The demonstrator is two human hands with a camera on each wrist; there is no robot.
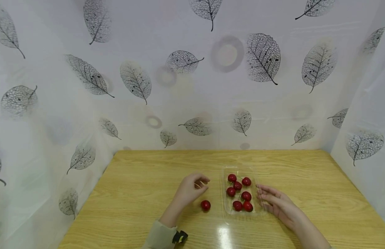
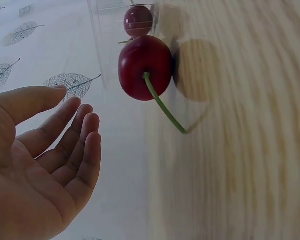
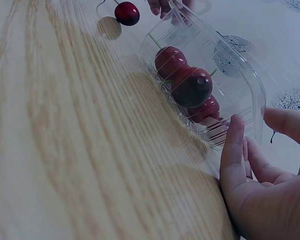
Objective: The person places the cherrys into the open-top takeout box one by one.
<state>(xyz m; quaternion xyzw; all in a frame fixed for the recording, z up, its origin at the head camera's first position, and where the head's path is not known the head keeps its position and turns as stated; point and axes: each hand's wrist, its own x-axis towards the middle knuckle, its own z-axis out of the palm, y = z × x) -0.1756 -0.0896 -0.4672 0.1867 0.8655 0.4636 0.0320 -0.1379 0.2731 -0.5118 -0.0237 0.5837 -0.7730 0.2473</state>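
Note:
A clear plastic container (image 1: pixel 224 199) stands on the table with several dark red cherries (image 1: pixel 246 196) inside. One loose cherry (image 1: pixel 205 205) lies on the tabletop to the container's left; the left wrist view shows its green stem (image 2: pixel 162 107). Just above and to the left of this cherry is my left hand (image 1: pixel 190 188), its fingers loosely bent and nothing held. My right hand (image 1: pixel 281 207) is at the container's right side. Its extended fingers (image 3: pixel 234 150) are against or very close to the clear wall, and the thumb (image 3: pixel 285 122) is by the rim.
The wooden table (image 1: pixel 149 173) has a light, glossy grain. White sheeting (image 1: pixel 186 90) printed with dark leaf shapes rises behind it and along both sides. A black band with a small device (image 1: pixel 180 237) sits at the left wrist, by the sleeve cuff.

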